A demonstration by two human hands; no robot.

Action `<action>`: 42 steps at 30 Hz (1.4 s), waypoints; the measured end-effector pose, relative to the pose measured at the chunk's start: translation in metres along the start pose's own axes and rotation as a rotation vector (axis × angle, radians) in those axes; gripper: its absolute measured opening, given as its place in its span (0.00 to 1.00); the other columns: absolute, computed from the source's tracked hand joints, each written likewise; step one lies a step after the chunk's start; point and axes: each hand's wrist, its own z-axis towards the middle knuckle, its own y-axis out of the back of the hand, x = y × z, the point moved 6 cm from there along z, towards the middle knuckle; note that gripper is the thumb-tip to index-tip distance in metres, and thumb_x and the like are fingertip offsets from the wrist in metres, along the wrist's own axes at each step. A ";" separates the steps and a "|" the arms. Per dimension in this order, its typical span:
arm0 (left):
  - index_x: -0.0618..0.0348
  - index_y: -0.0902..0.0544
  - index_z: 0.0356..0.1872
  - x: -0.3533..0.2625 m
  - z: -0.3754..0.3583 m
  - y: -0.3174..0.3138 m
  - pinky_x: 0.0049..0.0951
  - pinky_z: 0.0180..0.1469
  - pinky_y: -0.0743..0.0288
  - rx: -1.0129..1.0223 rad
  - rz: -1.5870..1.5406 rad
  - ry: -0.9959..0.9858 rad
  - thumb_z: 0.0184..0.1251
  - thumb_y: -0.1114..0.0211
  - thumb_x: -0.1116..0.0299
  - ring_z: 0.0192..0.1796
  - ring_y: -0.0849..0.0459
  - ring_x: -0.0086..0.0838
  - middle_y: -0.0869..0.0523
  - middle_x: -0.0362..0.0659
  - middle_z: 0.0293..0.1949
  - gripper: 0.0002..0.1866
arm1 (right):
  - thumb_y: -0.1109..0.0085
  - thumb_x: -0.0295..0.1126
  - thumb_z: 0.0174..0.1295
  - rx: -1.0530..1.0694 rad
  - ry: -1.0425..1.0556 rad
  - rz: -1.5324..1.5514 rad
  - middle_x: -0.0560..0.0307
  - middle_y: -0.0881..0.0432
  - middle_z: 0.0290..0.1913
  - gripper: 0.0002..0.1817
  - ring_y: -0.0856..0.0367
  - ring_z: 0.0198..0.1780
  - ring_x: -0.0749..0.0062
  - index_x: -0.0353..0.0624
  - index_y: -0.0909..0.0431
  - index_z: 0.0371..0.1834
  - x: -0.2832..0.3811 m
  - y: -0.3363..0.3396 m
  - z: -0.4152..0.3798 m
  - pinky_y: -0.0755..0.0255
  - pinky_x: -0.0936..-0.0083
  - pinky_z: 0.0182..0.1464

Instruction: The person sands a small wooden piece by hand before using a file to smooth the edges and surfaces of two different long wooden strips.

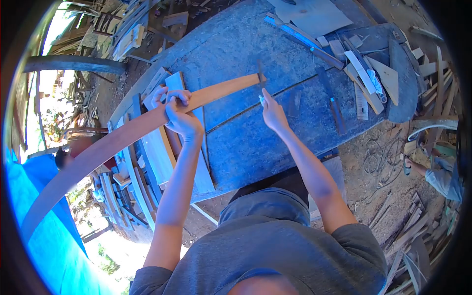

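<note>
A long curved wooden board (123,135) runs from the lower left up to the middle of the dark worktable (246,142). My left hand (180,113) is closed around the board, with its fingers curled over the edge. Near the board's far end, my right hand (274,114) is closed on a small tool with a light-coloured handle. The tool's thin dark blade (261,81) lies across the board close to its tip. Most of the handle is hidden in my fingers.
Planks (204,164) lie at the table's left side. A long level-like bar (300,37), a handled tool (336,110) and wood offcuts (386,76) lie at the right. Another person's sleeve (441,179) shows at the far right, beside coiled cable (378,160).
</note>
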 end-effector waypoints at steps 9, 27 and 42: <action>0.59 0.39 0.71 0.005 0.001 -0.005 0.42 0.65 0.29 0.348 0.204 0.196 0.78 0.46 0.64 0.61 0.20 0.38 0.20 0.53 0.60 0.26 | 0.57 0.29 0.77 -0.011 0.277 0.111 0.40 0.23 0.66 0.28 0.22 0.60 0.44 0.52 0.41 0.80 0.089 -0.006 -0.032 0.27 0.57 0.61; 0.58 0.32 0.73 -0.008 -0.095 0.086 0.35 0.70 0.25 0.161 -0.031 0.556 0.80 0.44 0.62 0.69 0.24 0.37 0.26 0.52 0.69 0.25 | 0.51 0.27 0.74 -0.134 0.290 -0.271 0.31 0.15 0.48 0.31 0.15 0.50 0.39 0.50 0.42 0.80 0.086 -0.024 -0.031 0.21 0.51 0.48; 0.62 0.39 0.76 0.011 -0.126 0.084 0.36 0.73 0.29 0.073 -0.109 0.606 0.82 0.47 0.63 0.71 0.27 0.37 0.31 0.53 0.72 0.27 | 0.57 0.28 0.76 0.026 0.498 -0.234 0.33 0.19 0.55 0.28 0.16 0.54 0.42 0.40 0.41 0.79 0.084 -0.047 -0.106 0.24 0.55 0.53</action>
